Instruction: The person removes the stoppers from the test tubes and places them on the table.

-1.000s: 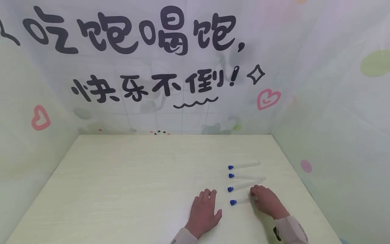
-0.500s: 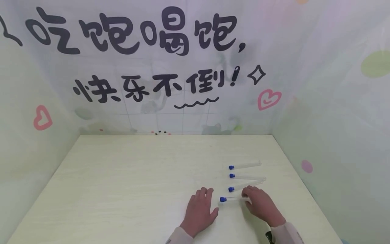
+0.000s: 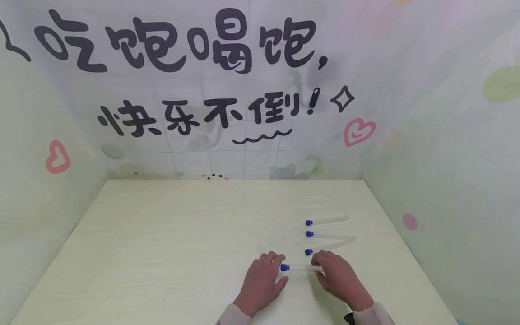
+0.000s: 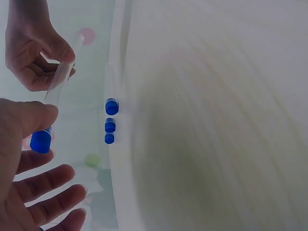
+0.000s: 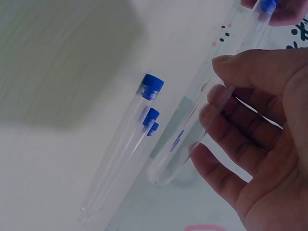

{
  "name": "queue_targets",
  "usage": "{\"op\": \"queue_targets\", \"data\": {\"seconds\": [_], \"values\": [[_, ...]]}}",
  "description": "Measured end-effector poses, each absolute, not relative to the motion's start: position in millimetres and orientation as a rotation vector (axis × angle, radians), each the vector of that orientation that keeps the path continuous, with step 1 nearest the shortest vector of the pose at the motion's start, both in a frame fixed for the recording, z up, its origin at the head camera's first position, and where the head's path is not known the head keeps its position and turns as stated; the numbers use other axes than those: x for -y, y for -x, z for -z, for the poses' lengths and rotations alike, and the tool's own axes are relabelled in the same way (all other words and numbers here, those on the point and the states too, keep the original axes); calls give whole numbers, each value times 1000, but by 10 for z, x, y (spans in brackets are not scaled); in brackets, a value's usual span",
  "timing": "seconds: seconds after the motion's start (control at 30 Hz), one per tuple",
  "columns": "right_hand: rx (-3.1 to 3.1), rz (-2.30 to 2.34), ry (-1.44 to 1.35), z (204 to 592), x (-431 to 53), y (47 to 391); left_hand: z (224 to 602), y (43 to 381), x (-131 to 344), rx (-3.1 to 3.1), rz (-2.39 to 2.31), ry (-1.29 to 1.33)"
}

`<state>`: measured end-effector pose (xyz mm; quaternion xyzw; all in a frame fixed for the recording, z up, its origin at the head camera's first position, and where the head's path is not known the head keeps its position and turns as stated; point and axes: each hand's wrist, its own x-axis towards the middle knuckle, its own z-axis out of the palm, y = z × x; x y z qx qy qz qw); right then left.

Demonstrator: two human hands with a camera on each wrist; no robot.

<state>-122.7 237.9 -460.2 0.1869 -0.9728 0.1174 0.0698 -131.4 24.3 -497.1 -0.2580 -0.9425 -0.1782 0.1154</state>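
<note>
A clear test tube with a blue cap lies between my hands in the head view, its cap pointing left. My right hand pinches its body between thumb and fingertips; the rounded end sticks out past the fingers in the right wrist view. Around the capped end stands my left hand, fingers spread. The left wrist view has its thumb overlapping the tube just by the cap, while the other fingers are held apart from it.
Three more capped test tubes lie on the pale table beyond the right hand: a near one, a middle one and a far one. Their blue caps all face left. Printed cloth walls enclose the table's back and sides.
My right hand has picked up the nearest test tube and carried it left, bringing its cap between the left hand's thumb and fingers. The left hand has shifted slightly left.
</note>
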Motion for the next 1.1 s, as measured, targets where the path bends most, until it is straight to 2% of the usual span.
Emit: {"op": "queue_targets", "data": {"seconds": [0.6, 0.83, 1.1], "values": [[2907, -402, -608, 4637, -2291, 1153, 4992, 1317, -145, 2542, 483, 827], [2902, -463, -650, 4659, -2233, 1137, 5021, 1302, -103, 2496, 593, 868], [2769, -454, -682, 4759, -2189, 1112, 5043, 1356, -9, 2727, 852, 958]]}}
